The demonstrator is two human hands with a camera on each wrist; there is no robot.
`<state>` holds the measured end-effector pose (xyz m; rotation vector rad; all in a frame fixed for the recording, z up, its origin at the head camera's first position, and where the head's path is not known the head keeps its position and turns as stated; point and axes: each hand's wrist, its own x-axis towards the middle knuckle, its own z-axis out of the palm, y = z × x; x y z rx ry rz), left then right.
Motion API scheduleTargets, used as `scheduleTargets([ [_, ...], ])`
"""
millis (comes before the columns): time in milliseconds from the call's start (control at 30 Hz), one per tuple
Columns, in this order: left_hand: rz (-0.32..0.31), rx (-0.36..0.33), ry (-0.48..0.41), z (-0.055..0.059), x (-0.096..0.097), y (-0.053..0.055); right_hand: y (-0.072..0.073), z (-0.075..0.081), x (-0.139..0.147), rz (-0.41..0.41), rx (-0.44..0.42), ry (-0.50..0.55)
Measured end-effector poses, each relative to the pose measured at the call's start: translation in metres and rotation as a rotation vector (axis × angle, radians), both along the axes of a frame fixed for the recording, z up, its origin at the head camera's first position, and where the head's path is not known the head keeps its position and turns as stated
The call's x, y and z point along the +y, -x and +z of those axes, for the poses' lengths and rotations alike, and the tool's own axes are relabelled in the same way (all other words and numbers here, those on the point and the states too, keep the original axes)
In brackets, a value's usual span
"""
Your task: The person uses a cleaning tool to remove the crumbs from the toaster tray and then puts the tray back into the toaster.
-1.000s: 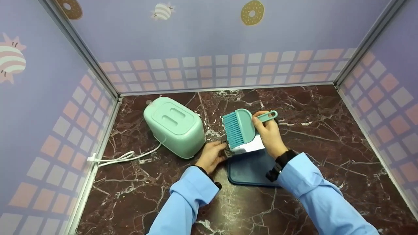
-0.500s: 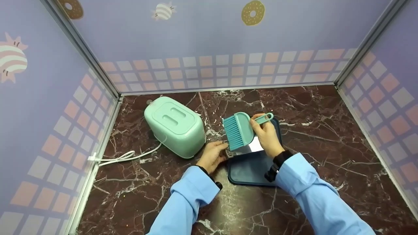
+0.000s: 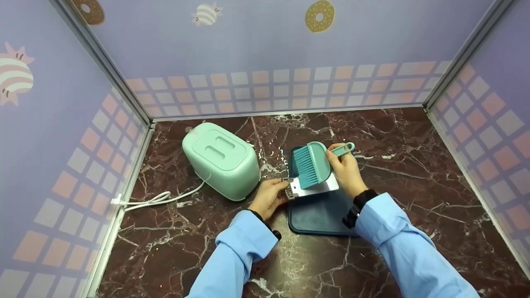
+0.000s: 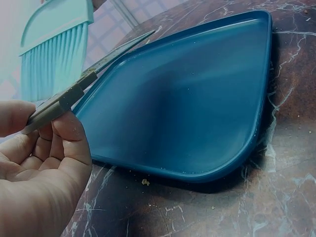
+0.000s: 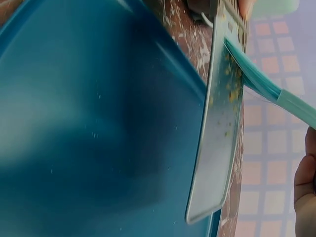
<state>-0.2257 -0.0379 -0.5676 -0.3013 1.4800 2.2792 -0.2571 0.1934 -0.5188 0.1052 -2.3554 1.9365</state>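
Note:
My left hand (image 3: 267, 198) pinches the slotted brown end of a flat metal crumb tray (image 3: 321, 190) between thumb and fingers. In the right wrist view the crumb tray (image 5: 217, 143) slants over the blue tray, with yellowish crumbs (image 5: 231, 89) on its surface. The right hand (image 3: 348, 170) grips the handle of a mint-green brush (image 3: 319, 163). Its teal bristles (image 5: 254, 76) touch the crumb tray near the brown end. Beneath both lies a dark blue rectangular tray (image 3: 319, 217), its far part partly covered by the brush and crumb tray.
A mint-green toaster (image 3: 223, 165) stands left of the hands, its white cord (image 3: 161, 200) bundled towards the left wall. White bits (image 3: 272, 152) are scattered on the marbled tabletop (image 3: 198, 248) beside it. Patterned panels (image 3: 265, 49) enclose the back and sides.
The brush first shifted slightly left and down, then swept right along the crumb tray, uncovering more of its brown end. My left hand has stayed nearly still.

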Motion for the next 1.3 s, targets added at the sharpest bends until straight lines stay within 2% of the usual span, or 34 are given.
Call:
scheduleTargets([
  [267, -0.014, 0.009, -0.002, 0.0, -0.005, 0.0, 0.001, 0.001, 0.015, -0.045, 0.011, -0.057],
  [467, -0.005, 0.019, 0.005, 0.0, -0.007, -0.001, -0.009, 0.021, 0.019, -0.064, 0.035, -0.134],
  [533, 0.0, 0.023, 0.007, 0.0, -0.007, -0.001, -0.01, 0.023, 0.022, -0.076, 0.052, -0.158],
  [767, -0.006, 0.031, 0.013, -0.001, -0.009, -0.001, 0.003, -0.002, 0.042, -0.09, 0.011, -0.154],
  [867, -0.01, 0.031, 0.018, -0.001, -0.011, 0.0, 0.006, -0.009, 0.049, -0.099, 0.002, -0.172],
  [1167, -0.008, 0.037, 0.01, -0.001, -0.014, 0.0, 0.008, -0.01, 0.056, -0.139, 0.036, -0.298],
  [1300, -0.009, 0.04, 0.009, 0.0, -0.016, 0.0, 0.008, -0.01, 0.056, -0.146, 0.034, -0.298],
])
